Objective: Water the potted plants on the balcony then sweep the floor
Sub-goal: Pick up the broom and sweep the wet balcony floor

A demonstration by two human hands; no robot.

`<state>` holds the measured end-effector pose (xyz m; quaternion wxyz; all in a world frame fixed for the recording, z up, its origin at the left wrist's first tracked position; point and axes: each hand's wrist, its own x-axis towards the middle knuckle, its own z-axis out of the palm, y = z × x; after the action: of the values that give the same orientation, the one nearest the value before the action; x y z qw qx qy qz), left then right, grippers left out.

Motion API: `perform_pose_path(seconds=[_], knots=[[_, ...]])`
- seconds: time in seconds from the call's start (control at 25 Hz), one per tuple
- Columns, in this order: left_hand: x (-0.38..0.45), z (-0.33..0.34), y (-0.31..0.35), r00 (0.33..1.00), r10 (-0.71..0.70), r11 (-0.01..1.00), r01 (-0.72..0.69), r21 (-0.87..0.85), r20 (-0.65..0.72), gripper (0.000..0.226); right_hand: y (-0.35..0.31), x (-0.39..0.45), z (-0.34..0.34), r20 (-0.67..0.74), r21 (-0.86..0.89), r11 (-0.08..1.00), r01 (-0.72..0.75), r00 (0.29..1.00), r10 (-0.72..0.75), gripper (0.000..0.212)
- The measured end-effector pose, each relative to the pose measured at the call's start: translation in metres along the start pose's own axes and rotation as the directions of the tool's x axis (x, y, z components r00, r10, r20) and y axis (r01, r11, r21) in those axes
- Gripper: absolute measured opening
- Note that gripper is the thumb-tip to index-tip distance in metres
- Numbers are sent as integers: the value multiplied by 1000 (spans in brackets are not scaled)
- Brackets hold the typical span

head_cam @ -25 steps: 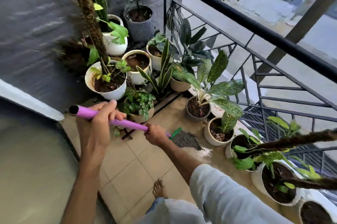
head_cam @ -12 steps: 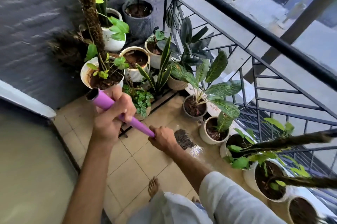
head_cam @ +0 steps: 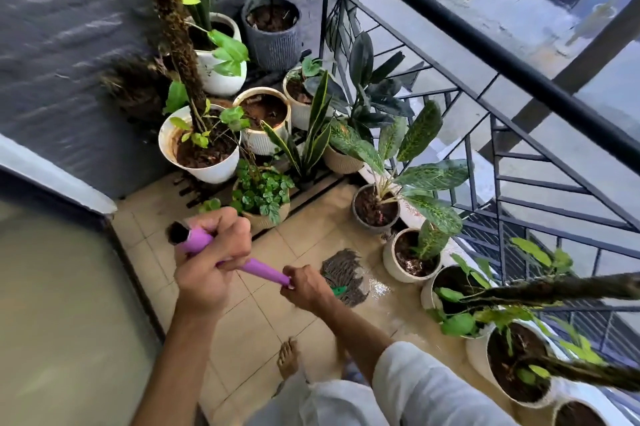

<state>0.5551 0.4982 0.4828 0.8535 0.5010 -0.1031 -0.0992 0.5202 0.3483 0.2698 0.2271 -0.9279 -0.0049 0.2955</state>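
My left hand (head_cam: 207, 266) grips the top end of a purple broom handle (head_cam: 263, 271). Lower down the same handle, my right hand (head_cam: 306, 288) grips it just above a green collar. The grey bristle head (head_cam: 343, 275) rests on the beige floor tiles (head_cam: 249, 332), next to a wet shiny patch (head_cam: 379, 288). Several potted plants fill the corner and line the railing, among them a large white pot with a moss pole (head_cam: 201, 148) and a small leafy green plant (head_cam: 263, 193).
A black metal railing (head_cam: 485, 55) runs along the right side, with pots at its foot. A dark grey wall (head_cam: 62, 44) stands at the left, and a glass door (head_cam: 62, 304) lies below it. My bare foot (head_cam: 287, 356) stands on the tiles behind the broom.
The broom head has swept back toward me over the tiles, away from the pots. My left hand has swung the handle's top end down and nearer.
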Motion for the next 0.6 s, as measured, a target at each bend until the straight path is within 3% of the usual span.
perform_pose_path(seconds=[0.2, 0.48, 0.6], knots=[[23, 39, -20, 996, 87, 996, -86, 36, -22, 42, 26, 9, -27, -90, 81, 997, 20, 996, -13, 27], [88, 135, -60, 978, 172, 984, -164, 74, -115, 45, 105, 20, -104, -196, 126, 989, -75, 976, 99, 31], [98, 151, -71, 970, 229, 973, -225, 54, -77, 41, 135, 21, -130, -233, 112, 983, -143, 958, 166, 39]])
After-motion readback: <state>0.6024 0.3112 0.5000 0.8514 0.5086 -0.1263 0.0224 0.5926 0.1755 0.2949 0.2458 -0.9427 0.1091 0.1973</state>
